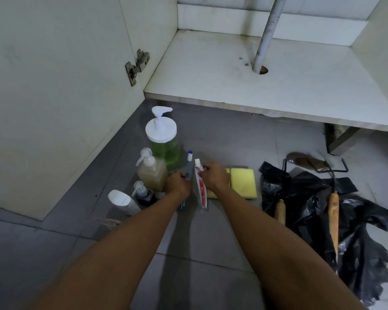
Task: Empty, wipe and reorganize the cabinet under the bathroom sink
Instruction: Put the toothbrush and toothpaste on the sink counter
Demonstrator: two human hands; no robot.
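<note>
On the grey tile floor, left hand gripping a blue toothbrush, right hand pinching a toothpaste tube beside a yellow sponge. Left of these, pump bottles; right, black bag. Beyond, cabinet shelf bare around the drain pipe, door open.

bag – glossy black plastic | sponge – matt yellow foam

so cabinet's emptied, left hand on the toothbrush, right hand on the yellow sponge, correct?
Not quite. In the head view the right hand grips the toothpaste tube, not the yellow sponge beside it. The left hand does hold the toothbrush, and the cabinet floor is empty.
</note>
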